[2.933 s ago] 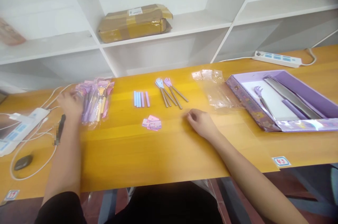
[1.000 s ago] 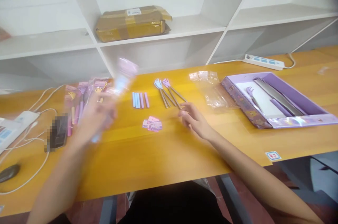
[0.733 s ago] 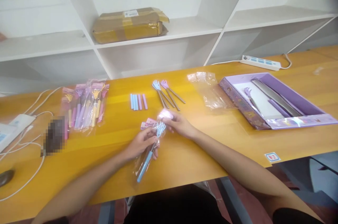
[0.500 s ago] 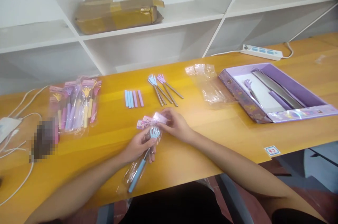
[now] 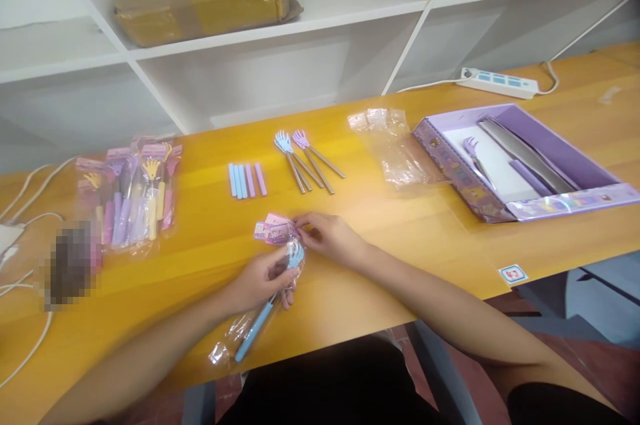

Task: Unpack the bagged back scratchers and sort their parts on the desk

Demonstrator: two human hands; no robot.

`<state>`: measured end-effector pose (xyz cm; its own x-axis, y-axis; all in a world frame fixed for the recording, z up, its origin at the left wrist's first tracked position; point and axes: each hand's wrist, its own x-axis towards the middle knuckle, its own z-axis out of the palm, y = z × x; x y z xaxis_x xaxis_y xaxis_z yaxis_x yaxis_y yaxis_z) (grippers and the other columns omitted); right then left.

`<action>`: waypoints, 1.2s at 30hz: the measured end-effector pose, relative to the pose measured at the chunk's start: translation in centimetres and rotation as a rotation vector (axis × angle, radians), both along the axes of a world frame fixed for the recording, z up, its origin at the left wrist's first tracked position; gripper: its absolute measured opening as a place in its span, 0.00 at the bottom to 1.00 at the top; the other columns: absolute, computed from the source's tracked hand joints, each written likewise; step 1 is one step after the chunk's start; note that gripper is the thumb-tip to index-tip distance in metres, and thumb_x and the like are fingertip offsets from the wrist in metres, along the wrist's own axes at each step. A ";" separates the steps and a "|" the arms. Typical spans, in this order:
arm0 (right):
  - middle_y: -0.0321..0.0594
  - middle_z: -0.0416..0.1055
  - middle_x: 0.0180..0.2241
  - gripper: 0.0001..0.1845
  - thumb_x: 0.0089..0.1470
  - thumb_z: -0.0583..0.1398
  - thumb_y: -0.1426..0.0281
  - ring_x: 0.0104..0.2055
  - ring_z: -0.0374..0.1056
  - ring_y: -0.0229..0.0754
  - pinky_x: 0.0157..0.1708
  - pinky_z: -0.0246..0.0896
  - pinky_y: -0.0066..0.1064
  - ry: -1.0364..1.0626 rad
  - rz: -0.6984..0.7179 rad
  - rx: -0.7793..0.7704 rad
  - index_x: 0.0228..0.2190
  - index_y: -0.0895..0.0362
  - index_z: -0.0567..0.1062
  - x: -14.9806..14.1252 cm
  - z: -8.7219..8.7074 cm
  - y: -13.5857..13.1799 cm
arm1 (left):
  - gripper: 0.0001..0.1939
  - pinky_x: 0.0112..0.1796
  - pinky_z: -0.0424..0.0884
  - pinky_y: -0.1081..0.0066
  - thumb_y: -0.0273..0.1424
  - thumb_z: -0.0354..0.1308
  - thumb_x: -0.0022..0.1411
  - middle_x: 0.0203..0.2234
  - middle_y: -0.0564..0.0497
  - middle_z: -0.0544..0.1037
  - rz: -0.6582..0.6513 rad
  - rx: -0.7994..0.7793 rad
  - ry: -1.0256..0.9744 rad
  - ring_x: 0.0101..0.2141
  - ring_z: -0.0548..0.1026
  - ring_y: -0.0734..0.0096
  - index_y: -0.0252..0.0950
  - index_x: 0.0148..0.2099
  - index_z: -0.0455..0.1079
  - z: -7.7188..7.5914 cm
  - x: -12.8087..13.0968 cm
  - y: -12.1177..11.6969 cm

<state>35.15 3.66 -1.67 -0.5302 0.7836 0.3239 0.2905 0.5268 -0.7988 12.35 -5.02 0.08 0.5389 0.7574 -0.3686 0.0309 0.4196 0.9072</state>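
My left hand (image 5: 265,277) is closed around a back scratcher (image 5: 256,331) with a light blue claw head, a metal shaft and a blue handle. It lies inside a clear plastic bag (image 5: 220,351), handle end toward me. At the bag's top end my right hand (image 5: 327,235) pinches the edge, thumb against fingers. Small pink printed cards (image 5: 274,227) lie on the table just beyond, beside the right fingertips. Farther off are several blue and purple handle sleeves (image 5: 247,181) in a row, and metal rods with blue and purple claw heads (image 5: 300,158).
Bagged back scratchers (image 5: 135,201) in several colours are piled at the left. Flat clear bags (image 5: 387,145) lie right of centre. A purple box (image 5: 465,181) holds scratcher parts. A power strip (image 5: 500,83) is at the back; a taped carton (image 5: 200,5) sits on the shelf.
My right hand has shifted from over the cards to the bag's top edge, fingers pinched closer. The pink card or flap it held is lower now. The view has tilted slightly down.
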 end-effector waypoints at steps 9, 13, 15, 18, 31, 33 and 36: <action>0.43 0.81 0.43 0.02 0.66 0.61 0.67 0.40 0.79 0.43 0.37 0.81 0.35 0.077 -0.082 -0.104 0.39 0.52 0.73 1.3 2.9 0.6 | 0.36 0.28 0.80 0.64 0.46 0.66 0.71 0.32 0.53 0.77 0.008 -0.046 -0.023 0.28 0.83 0.62 0.53 0.76 0.59 0.1 -0.2 0.1; 0.45 0.79 0.46 0.07 0.67 0.64 0.63 0.44 0.79 0.45 0.41 0.82 0.37 0.051 0.045 -0.030 0.44 0.52 0.76 1.8 3.3 0.8 | 0.44 0.27 0.80 0.65 0.47 0.67 0.70 0.31 0.53 0.77 0.023 -0.069 -0.045 0.27 0.83 0.62 0.54 0.80 0.50 0.3 -0.2 0.1; 0.45 0.79 0.47 0.06 0.68 0.63 0.65 0.44 0.80 0.45 0.42 0.83 0.38 0.049 0.070 -0.008 0.45 0.52 0.77 1.7 3.0 0.7 | 0.47 0.27 0.80 0.65 0.46 0.67 0.71 0.31 0.53 0.77 0.011 -0.071 -0.046 0.27 0.83 0.63 0.55 0.82 0.46 0.4 -0.2 0.1; 0.46 0.80 0.49 0.08 0.68 0.62 0.67 0.46 0.81 0.45 0.45 0.84 0.39 0.077 0.108 0.009 0.48 0.52 0.77 1.4 2.6 0.4 | 0.48 0.28 0.80 0.66 0.44 0.66 0.72 0.32 0.53 0.78 0.005 -0.069 -0.046 0.27 0.82 0.65 0.53 0.83 0.42 0.6 -0.3 0.1; 0.42 0.80 0.39 0.07 0.60 0.61 0.76 0.39 0.80 0.41 0.35 0.78 0.30 0.101 -0.052 0.099 0.37 0.53 0.70 1.2 2.4 0.1 | 0.45 0.28 0.80 0.69 0.46 0.61 0.75 0.32 0.54 0.77 -0.101 0.005 0.014 0.27 0.82 0.68 0.46 0.83 0.42 -0.1 -0.6 0.0; 0.40 0.79 0.38 0.07 0.60 0.60 0.76 0.38 0.79 0.41 0.32 0.75 0.28 0.133 -0.120 0.004 0.35 0.52 0.68 1.5 2.7 0.3 | 0.46 0.27 0.80 0.69 0.45 0.63 0.75 0.32 0.54 0.77 -0.080 -0.030 -0.004 0.26 0.82 0.68 0.45 0.83 0.42 0.2 -0.5 0.1; 0.37 0.77 0.34 0.08 0.62 0.59 0.75 0.32 0.76 0.39 0.28 0.69 0.27 0.161 -0.195 -0.053 0.36 0.51 0.64 1.9 2.7 0.7 | 0.47 0.27 0.79 0.70 0.45 0.64 0.74 0.32 0.53 0.78 -0.054 -0.067 -0.010 0.26 0.81 0.68 0.44 0.83 0.42 0.8 -0.4 0.2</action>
